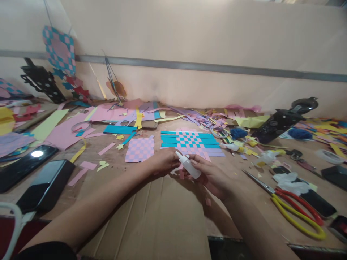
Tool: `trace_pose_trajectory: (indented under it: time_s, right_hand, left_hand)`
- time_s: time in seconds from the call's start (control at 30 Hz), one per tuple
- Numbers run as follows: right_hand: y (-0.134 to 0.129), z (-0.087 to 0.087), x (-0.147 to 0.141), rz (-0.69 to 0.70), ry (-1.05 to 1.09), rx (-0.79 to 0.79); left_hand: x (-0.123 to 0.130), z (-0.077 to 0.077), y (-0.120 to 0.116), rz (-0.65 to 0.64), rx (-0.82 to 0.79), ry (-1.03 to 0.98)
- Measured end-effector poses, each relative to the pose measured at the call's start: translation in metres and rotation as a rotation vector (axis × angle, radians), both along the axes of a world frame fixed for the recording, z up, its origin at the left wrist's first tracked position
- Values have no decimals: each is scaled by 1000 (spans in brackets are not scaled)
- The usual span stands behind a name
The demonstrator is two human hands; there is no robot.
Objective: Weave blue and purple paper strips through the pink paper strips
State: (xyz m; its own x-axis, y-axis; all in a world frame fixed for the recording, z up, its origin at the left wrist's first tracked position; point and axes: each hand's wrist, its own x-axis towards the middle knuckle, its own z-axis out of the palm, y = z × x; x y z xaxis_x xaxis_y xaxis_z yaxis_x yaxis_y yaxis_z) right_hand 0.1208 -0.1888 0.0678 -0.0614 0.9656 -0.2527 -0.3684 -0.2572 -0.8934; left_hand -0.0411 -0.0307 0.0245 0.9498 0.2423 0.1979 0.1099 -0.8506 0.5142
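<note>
My right hand point(210, 175) is wrapped round a small white squeeze bottle point(192, 169), its narrow nozzle tilted up and to the left. Close by that nozzle is my left hand point(166, 161), with bent fingers; what they hold, if anything, is too small to tell. Just beyond both hands lies a woven mat of blue and pink paper strips point(189, 139), with loose strip ends at its sides. A finished-looking lilac and pink checked paper piece point(139, 150) rests left of it.
Scissors with red and yellow handles point(295, 213) lie at the right. Phones and a dark box point(46, 187) sit at the left. Cardboard point(154, 216) is under my arms. Paper scraps and two dark ornaments stand farther back.
</note>
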Motion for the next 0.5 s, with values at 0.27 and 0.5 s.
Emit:
trace_pose_trajectory:
  time_s: [0.27, 0.5]
  right_hand:
    - [5, -5, -5, -157, 179, 59]
    - [12, -22, 0, -328, 235, 64]
  left_hand:
    - [-3, 14, -5, -64, 50, 26]
    - [-2, 20, -9, -84, -13, -7]
